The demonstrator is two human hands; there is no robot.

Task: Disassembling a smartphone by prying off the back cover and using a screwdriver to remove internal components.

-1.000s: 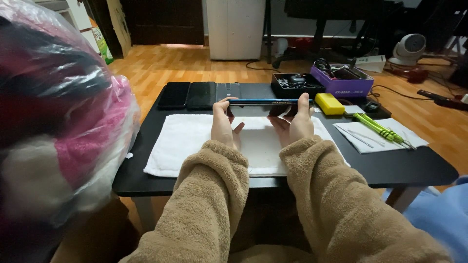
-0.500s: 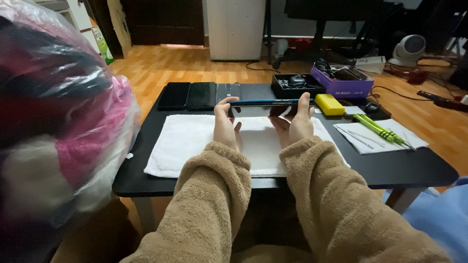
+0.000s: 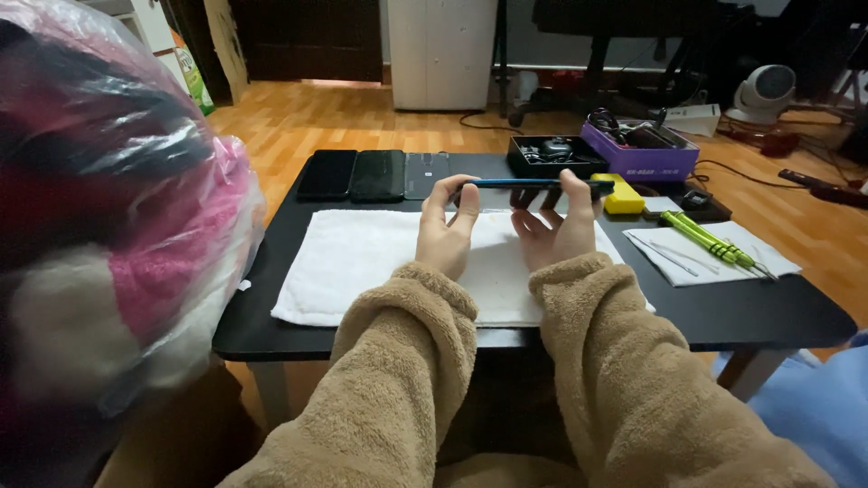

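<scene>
I have the blue phone [image 3: 533, 183] edge-on between both hands: left hand [image 3: 449, 233] grasps its left end, right hand [image 3: 558, 231] its right end, fingertips on top, above the white towel [image 3: 362, 262] near the desk's [image 3: 750, 312] far edge

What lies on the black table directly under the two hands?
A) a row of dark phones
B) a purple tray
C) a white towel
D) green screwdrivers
C: the left hand and right hand hold a thin dark phone edge-on above the white towel spread on the black table.
</scene>
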